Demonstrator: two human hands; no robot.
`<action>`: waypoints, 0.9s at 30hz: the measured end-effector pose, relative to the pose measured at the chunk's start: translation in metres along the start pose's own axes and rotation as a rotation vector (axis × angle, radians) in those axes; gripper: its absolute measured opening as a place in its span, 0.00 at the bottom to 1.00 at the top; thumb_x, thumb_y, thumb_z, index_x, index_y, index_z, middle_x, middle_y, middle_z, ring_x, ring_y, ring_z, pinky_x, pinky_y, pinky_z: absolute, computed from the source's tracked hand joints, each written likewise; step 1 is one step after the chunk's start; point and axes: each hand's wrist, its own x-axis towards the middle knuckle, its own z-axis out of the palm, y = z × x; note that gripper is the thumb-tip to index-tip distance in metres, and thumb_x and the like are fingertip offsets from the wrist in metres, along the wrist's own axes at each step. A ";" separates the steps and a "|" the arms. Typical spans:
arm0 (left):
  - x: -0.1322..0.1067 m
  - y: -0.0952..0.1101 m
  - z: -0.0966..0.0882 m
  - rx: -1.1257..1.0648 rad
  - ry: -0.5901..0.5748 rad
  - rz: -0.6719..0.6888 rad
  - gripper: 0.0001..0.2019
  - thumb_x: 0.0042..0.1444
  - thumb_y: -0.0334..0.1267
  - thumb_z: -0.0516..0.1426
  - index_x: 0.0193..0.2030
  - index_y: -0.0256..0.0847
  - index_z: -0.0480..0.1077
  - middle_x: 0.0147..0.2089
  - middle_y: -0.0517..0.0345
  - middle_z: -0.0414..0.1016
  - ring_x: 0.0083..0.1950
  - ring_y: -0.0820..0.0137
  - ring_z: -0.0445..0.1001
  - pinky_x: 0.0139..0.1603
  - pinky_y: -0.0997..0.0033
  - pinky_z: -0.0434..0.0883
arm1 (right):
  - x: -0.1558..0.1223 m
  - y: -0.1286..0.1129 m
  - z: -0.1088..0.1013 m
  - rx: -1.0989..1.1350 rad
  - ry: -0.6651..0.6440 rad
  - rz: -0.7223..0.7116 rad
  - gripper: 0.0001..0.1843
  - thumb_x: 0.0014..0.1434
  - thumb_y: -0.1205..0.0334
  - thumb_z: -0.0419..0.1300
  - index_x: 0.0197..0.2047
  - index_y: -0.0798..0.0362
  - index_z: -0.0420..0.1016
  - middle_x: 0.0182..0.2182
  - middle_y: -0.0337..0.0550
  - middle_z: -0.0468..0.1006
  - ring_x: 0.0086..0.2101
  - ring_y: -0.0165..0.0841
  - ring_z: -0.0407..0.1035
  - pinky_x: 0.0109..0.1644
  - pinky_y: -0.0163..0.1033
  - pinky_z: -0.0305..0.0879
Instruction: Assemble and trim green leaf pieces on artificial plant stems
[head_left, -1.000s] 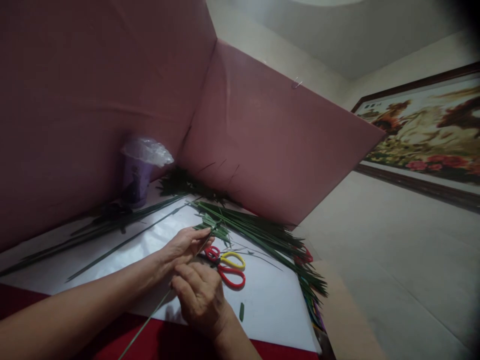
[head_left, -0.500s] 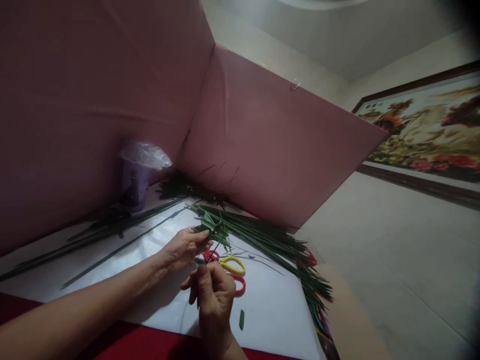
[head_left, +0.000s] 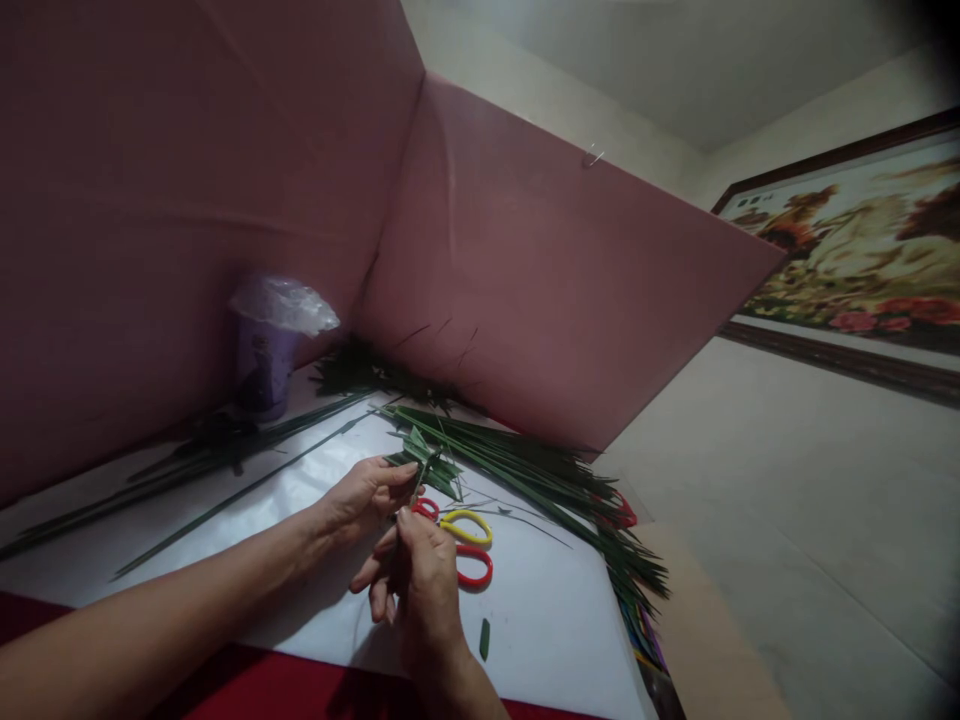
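Observation:
My left hand (head_left: pixel 373 492) pinches a piece of folded green leaf (head_left: pixel 431 465), with pointed blades spreading out from the fold. Just below it, my right hand (head_left: pixel 424 580) is closed, thumb against index finger, around a thin strand or stem that runs up to the leaf. The strand is too small to make out fully. Scissors with one red handle loop and one yellow one (head_left: pixel 466 527) lie on the white tabletop beside my right hand, and a smaller red loop (head_left: pixel 426 508) shows between my hands. A short leaf scrap (head_left: pixel 484 638) lies to the right.
A bundle of long green leaves (head_left: pixel 495 455) stretches along the table's right side. More long leaves (head_left: pixel 225 455) lie on the left. At the back left stands a purple container (head_left: pixel 264 370) topped with clear plastic. Pink panels (head_left: pixel 525 270) wall the back.
My right hand has moved slightly up and left, closer to the folded leaf. Its lower fingers have opened out a little. The left hand keeps its hold.

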 end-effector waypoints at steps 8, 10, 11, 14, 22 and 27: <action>0.004 -0.003 -0.004 -0.038 0.058 -0.018 0.07 0.44 0.30 0.63 0.26 0.35 0.66 0.23 0.59 0.70 0.26 0.74 0.71 0.30 0.76 0.67 | -0.003 0.003 0.003 0.041 -0.016 0.023 0.22 0.56 0.49 0.51 0.21 0.59 0.66 0.16 0.52 0.76 0.08 0.23 0.58 0.08 0.23 0.43; 0.005 -0.004 -0.006 -0.042 0.058 -0.004 0.08 0.44 0.29 0.63 0.25 0.35 0.66 0.22 0.60 0.69 0.26 0.75 0.70 0.30 0.77 0.67 | -0.003 0.002 0.003 0.041 -0.002 0.031 0.25 0.57 0.47 0.50 0.21 0.59 0.66 0.16 0.53 0.76 0.07 0.23 0.58 0.08 0.23 0.42; 0.006 -0.004 -0.007 -0.041 0.053 0.005 0.08 0.44 0.29 0.63 0.25 0.35 0.66 0.23 0.60 0.69 0.26 0.75 0.70 0.30 0.77 0.67 | -0.003 0.002 0.003 0.041 0.001 0.037 0.26 0.57 0.46 0.49 0.20 0.59 0.66 0.16 0.53 0.75 0.07 0.23 0.58 0.08 0.23 0.41; 0.007 -0.005 -0.007 -0.035 0.049 0.019 0.08 0.43 0.30 0.64 0.24 0.35 0.66 0.23 0.60 0.69 0.26 0.75 0.69 0.31 0.77 0.66 | -0.002 0.003 0.003 0.048 0.004 0.061 0.27 0.57 0.44 0.48 0.20 0.59 0.66 0.16 0.53 0.76 0.07 0.23 0.58 0.08 0.24 0.40; 0.000 -0.004 -0.001 0.018 -0.053 0.028 0.08 0.45 0.33 0.62 0.23 0.35 0.67 0.20 0.60 0.68 0.22 0.75 0.66 0.26 0.75 0.63 | -0.004 0.002 0.006 0.019 0.004 0.070 0.27 0.56 0.45 0.49 0.19 0.59 0.66 0.15 0.53 0.75 0.07 0.23 0.58 0.08 0.24 0.41; -0.003 -0.003 -0.001 0.057 -0.110 0.004 0.08 0.46 0.37 0.62 0.26 0.34 0.70 0.23 0.56 0.72 0.24 0.72 0.69 0.29 0.72 0.64 | -0.004 0.001 0.006 0.075 0.005 0.095 0.25 0.54 0.46 0.49 0.19 0.59 0.67 0.14 0.52 0.75 0.06 0.24 0.56 0.08 0.25 0.40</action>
